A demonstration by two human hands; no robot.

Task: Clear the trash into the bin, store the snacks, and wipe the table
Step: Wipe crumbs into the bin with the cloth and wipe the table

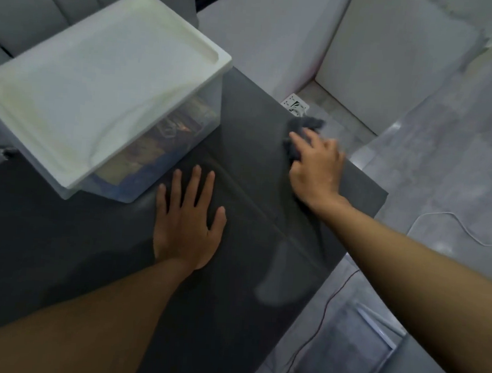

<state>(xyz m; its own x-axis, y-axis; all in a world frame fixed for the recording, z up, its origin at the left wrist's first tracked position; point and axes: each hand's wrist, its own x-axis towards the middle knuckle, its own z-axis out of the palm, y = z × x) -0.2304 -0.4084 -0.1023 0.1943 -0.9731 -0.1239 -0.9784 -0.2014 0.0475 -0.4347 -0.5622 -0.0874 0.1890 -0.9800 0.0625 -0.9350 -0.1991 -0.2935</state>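
Right hand fingers press cloth onto table.

Matt dark table, soft grey cloth, smooth translucent plastic box.

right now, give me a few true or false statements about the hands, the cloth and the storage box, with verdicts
1. The right hand presses a dark grey cloth on the dark table. True.
2. The left hand grips the cloth. False: it lies flat and open on the table, holding nothing.
3. The storage box is open. False: its white lid is on.
4. Packets show through the box's clear wall. True.
5. The cloth lies on the lid. False: it is near the table's far right edge.
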